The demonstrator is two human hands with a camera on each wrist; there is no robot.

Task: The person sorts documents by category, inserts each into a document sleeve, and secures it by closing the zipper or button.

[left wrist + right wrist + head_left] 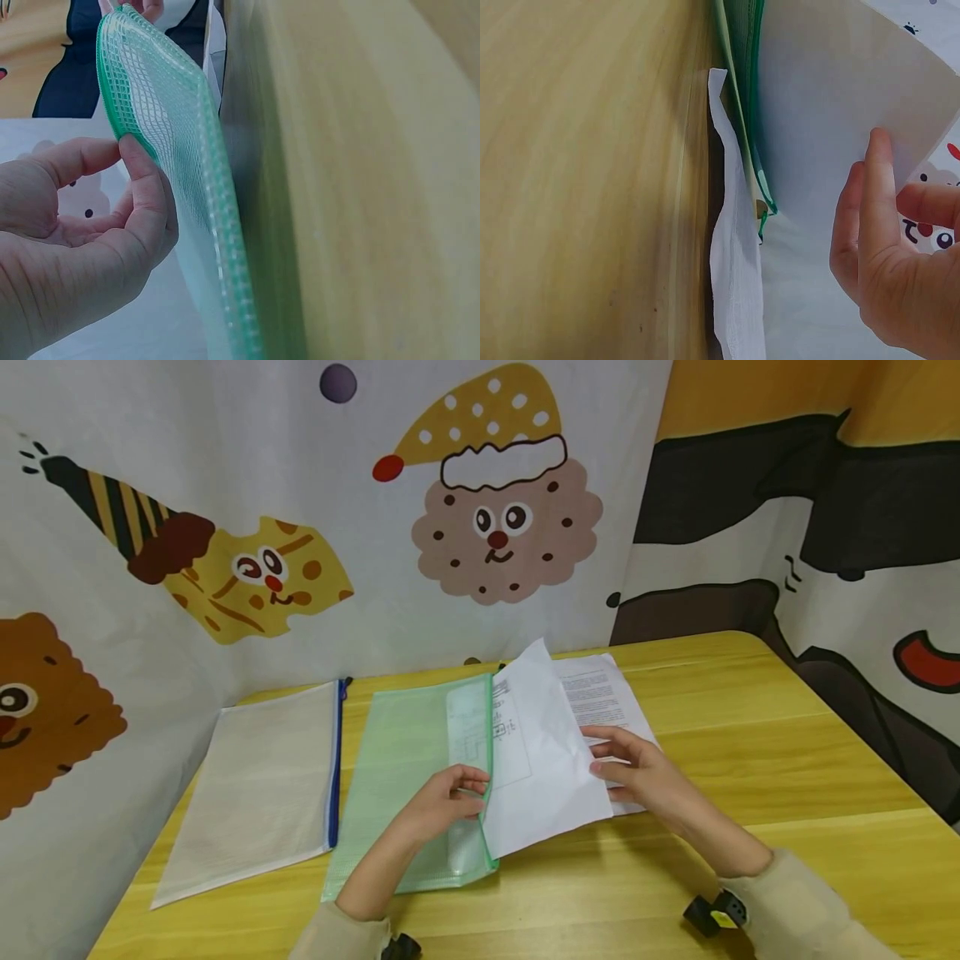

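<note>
The left hand [442,806] pinched the zip edge of the green pouch [401,760] between thumb and fingers, while the right hand [633,768] pinched the far edge of the sheet [555,785]. That sheet looked partly inside: faint lines showed through the pouch, but most of it stuck out past the opening. A printed page [600,693] lay outside on the table [750,735], partly under the sheet. Left of these, a white pouch [255,777] lay flat, contents unclear.

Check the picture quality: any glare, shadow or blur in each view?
Head: pale glare on the tabletop, print on the rear sheet unreadably small; left wrist: tabletop blurred, shadow beside the green mesh pouch; right wrist: dark shadow along the white paper edge.
</note>
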